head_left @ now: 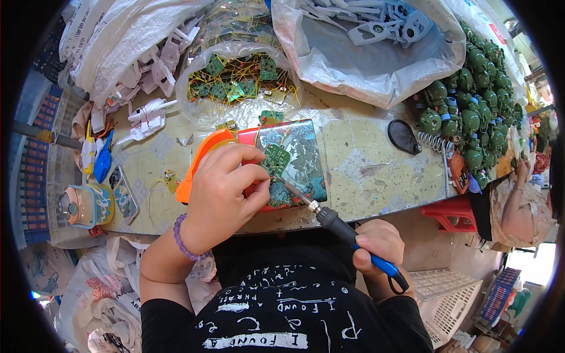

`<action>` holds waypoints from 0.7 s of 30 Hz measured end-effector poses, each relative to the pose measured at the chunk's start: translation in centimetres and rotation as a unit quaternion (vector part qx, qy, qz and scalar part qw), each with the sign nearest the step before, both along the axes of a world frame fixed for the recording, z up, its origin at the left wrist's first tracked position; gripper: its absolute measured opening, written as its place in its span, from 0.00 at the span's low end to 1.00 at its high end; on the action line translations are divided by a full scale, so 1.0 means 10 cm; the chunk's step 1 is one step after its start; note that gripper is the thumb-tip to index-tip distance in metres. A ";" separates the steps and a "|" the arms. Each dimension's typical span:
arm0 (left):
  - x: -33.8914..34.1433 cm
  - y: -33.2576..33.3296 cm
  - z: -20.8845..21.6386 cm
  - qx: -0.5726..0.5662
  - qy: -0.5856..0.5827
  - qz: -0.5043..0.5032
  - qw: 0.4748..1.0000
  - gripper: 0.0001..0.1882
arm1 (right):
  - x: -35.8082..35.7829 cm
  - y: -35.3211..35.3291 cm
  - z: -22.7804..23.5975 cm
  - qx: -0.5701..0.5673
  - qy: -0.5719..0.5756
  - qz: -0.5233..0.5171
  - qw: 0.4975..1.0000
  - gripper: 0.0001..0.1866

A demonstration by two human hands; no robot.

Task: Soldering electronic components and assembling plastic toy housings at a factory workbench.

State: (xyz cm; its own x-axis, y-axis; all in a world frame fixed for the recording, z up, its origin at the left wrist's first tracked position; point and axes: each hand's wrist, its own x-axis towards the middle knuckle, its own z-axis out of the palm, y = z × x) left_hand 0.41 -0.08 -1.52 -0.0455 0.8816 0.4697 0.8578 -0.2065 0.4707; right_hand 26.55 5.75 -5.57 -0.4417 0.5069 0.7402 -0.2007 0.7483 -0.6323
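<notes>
My right hand (379,250) grips a soldering iron (347,235) with a blue and black handle, its tip touching or very near the lower edge of a small green circuit board (275,160). The board lies on a worn, solder-splashed block (303,156) with red edges. My left hand (226,179), a purple bead bracelet at its wrist, is over the block's left side. One fingertip rests at the board's edge; the thumb and another finger pinch together beside the iron's tip, on something too small to make out. Partly under this hand is an orange plastic piece (203,156).
Behind the block, a clear bag (238,76) holds wired circuit boards. White sacks of pale plastic parts (156,70) stand at the back. Dark green round parts (471,112) pile up at right, near a black oval piece (404,136). A phone (123,194) and cup (88,206) stand left.
</notes>
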 end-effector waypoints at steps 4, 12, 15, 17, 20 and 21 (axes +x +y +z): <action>0.01 0.00 0.00 0.006 0.004 -0.001 1.000 0.07 | 0.00 0.00 -0.01 -0.002 0.002 0.007 1.000 0.10; 0.00 0.00 0.00 0.004 -0.002 -0.005 1.000 0.06 | -0.01 0.00 -0.02 0.008 -0.003 0.005 1.000 0.10; -0.01 -0.01 -0.01 0.000 0.001 -0.006 1.000 0.06 | 0.00 0.00 -0.02 0.013 -0.011 0.004 1.000 0.10; -0.01 -0.01 0.00 -0.001 0.000 -0.006 1.000 0.06 | -0.01 0.00 -0.02 0.016 -0.011 0.005 1.000 0.11; -0.01 -0.01 -0.01 0.001 0.000 -0.007 1.000 0.06 | -0.01 0.00 -0.02 0.019 -0.013 0.011 1.000 0.11; -0.01 -0.01 -0.01 0.003 -0.001 -0.009 1.000 0.06 | 0.00 0.00 -0.02 0.020 -0.015 0.014 1.000 0.12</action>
State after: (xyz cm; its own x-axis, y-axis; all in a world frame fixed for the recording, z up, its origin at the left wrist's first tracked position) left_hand 0.27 -0.19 -1.61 -0.0306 0.8798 0.4744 0.8535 -0.2240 0.4705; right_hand 26.51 5.75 -5.81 -0.4772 0.4640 0.7464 -0.2042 0.7675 -0.6076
